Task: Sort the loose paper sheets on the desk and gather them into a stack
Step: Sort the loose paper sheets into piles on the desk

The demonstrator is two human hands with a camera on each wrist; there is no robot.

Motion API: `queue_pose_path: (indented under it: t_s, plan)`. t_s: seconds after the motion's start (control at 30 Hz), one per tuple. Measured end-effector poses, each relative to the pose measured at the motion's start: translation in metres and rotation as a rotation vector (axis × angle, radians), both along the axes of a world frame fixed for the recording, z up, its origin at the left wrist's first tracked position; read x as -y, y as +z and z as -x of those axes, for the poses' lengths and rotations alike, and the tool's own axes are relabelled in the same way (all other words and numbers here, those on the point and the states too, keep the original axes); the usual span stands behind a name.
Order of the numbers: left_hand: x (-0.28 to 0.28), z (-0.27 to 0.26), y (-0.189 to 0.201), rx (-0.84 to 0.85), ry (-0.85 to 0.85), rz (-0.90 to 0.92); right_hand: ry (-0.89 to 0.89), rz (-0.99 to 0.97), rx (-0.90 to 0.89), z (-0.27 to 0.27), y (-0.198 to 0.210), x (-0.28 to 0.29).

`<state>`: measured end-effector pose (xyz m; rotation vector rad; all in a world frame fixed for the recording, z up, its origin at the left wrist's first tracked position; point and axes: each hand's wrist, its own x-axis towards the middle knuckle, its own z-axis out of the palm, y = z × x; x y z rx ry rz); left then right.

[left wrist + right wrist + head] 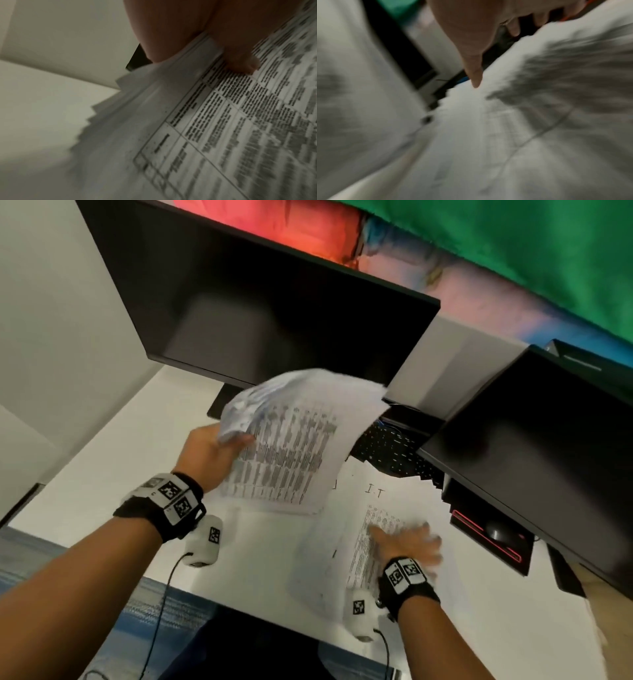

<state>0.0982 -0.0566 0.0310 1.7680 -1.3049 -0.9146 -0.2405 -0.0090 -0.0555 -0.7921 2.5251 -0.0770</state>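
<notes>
- The white desk (pixel 113 460) fills the lower middle of the head view, its near edge running across in front of the person.
- A dark monitor (pixel 246 313) stands at the back of the desk; a second dark monitor (pixel 534 440) sits to the right, tilted in the view.
- A black keyboard (pixel 394 450) lies between the two screens, partly covered by paper.
- A sheaf of printed sheets (pixel 291 453) is lifted off the desk in front of the first monitor. Its long axis runs from the near edge up and away toward the monitor, the far end curling over; the printed table faces the person.
- Loose printed sheets (pixel 363 508) lie flat on the desk to the right, overlapping, long axis running from the near edge toward the keyboard, one marked "I.T" at its far end.
- The left hand (pixel 209 453) grasps the sheaf at its left edge, thumb (pixel 240 56) pressed on the printed face, fingers behind.
- The right hand (pixel 407 539) lies on the loose sheets with fingers spread and fairly straight, blurred by motion.
- A black mouse (pixel 500 532) sits on a red-edged pad under the right monitor.
</notes>
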Motion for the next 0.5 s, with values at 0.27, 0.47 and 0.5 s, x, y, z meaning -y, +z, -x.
queue_pose_path:
  t_s: [0.27, 0.47, 0.5]
  plan:
    - [-0.004, -0.009, -0.025, -0.045, -0.024, -0.291, 0.157, -0.087, -0.045, 0.037, -0.02, -0.028]
    - [-0.027, -0.003, -0.076, 0.07, -0.008, -0.565, -0.012, 0.119, 0.176, 0.041, -0.015, -0.014]
    - [-0.029, -0.003, -0.08, 0.109, -0.011, -0.587, -0.039, 0.139, 0.224, 0.04, -0.012, -0.013]
